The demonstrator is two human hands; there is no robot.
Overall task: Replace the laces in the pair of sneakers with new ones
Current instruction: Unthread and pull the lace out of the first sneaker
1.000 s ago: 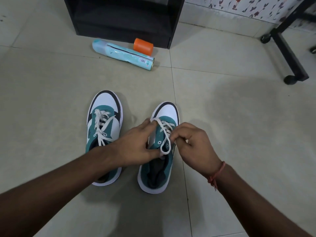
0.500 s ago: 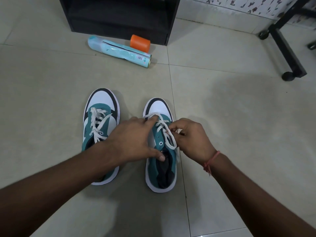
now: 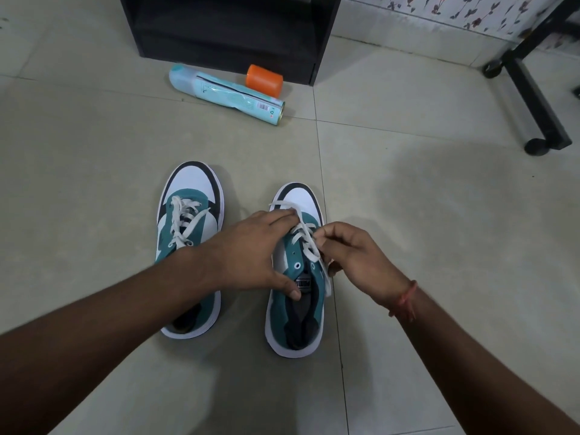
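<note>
Two teal, white and black sneakers stand side by side on the tiled floor, toes pointing away from me. The left sneaker [image 3: 188,246] is laced with a white lace. The right sneaker [image 3: 296,309] has a loosened white lace [image 3: 306,243] with its top eyelets bare. My left hand [image 3: 251,255] lies across the right sneaker, fingers straight over the lace near the toe, thumb at the tongue. My right hand [image 3: 357,259] pinches the white lace at the sneaker's right side with curled fingers.
A light blue spray can [image 3: 226,94] lies on the floor beyond the sneakers, with an orange cylinder [image 3: 264,80] behind it. A black cabinet [image 3: 229,29] stands at the back. A black wheeled frame [image 3: 536,102] is at the right.
The right sneaker has straightened so its toe points away. My left hand has slid forward over the lace and my right hand has shifted along the lace at the sneaker's right side.
</note>
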